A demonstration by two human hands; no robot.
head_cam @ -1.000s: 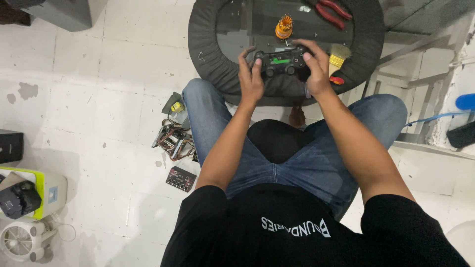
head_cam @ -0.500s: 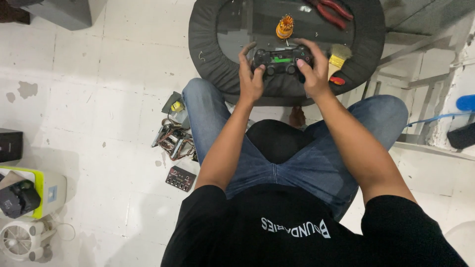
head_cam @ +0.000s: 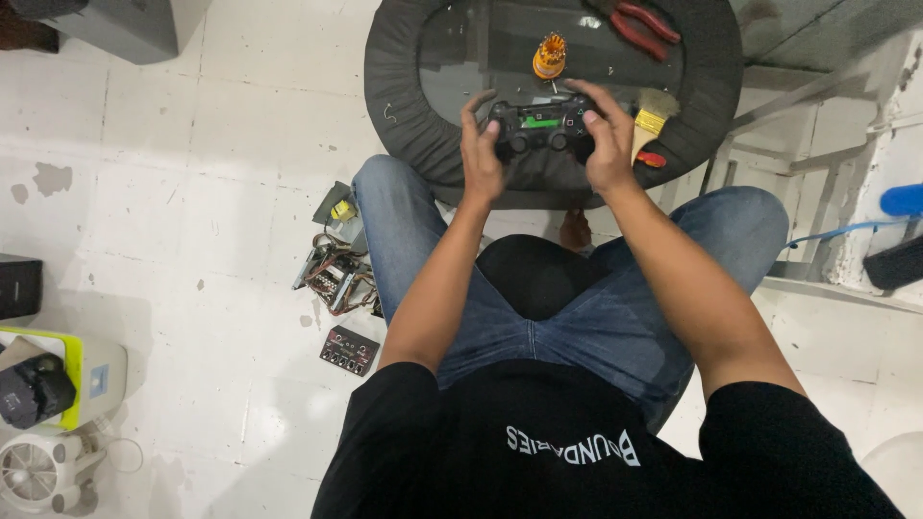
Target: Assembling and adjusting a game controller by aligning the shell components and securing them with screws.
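A black game controller (head_cam: 540, 126) with its shell open, green circuit board showing, sits between both hands over the round table (head_cam: 404, 115). My left hand (head_cam: 480, 154) grips its left handle and my right hand (head_cam: 606, 139) grips its right handle, fingers curled over the top. Just beyond the controller stands an orange screwdriver-bit holder (head_cam: 549, 56). Red-handled pliers (head_cam: 642, 23) lie at the table's far right. A yellow brush (head_cam: 651, 113) with a red handle lies beside my right hand.
The table is a glass top in a black tyre rim. On the white tiled floor to the left lie loose circuit boards and wiring (head_cam: 335, 274) and a small dark board (head_cam: 349, 349). A small fan (head_cam: 34, 471) and a yellow-edged box (head_cam: 67, 375) sit at the lower left.
Both hands have carried the controller a little farther out over the table, toward the orange holder. The grip on it looks the same.
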